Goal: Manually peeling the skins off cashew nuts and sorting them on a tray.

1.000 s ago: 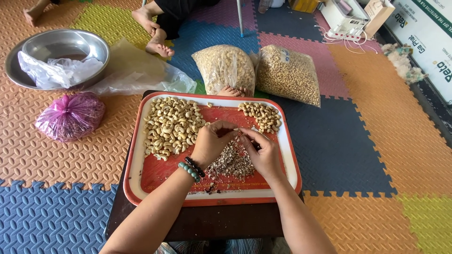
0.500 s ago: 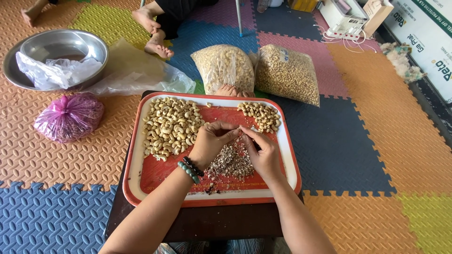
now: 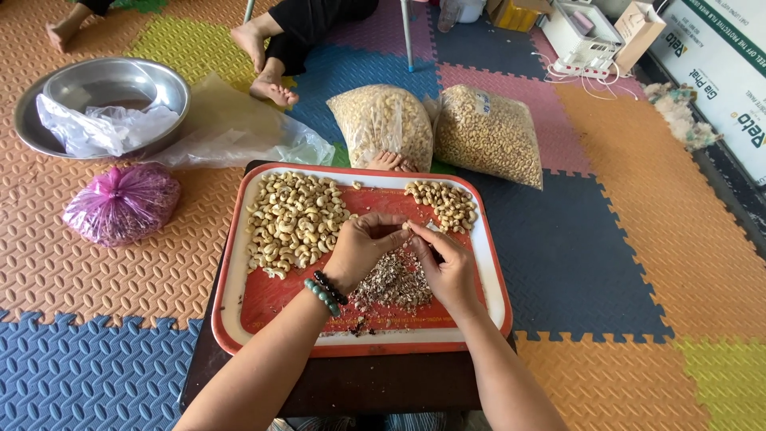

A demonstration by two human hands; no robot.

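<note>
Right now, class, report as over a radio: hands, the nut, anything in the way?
Left hand and right hand pinch one cashew. Above shell scraps on red tray. Nothing blocking.

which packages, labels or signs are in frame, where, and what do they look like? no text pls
Two clear bags of cashews: beyond the tray, bulging, tan; right one has a small pale label.
Pink bag: left of tray, knotted, round.
Clear plastic bag: crumpled in metal basin.
White sign: top right, green and black print.
</note>
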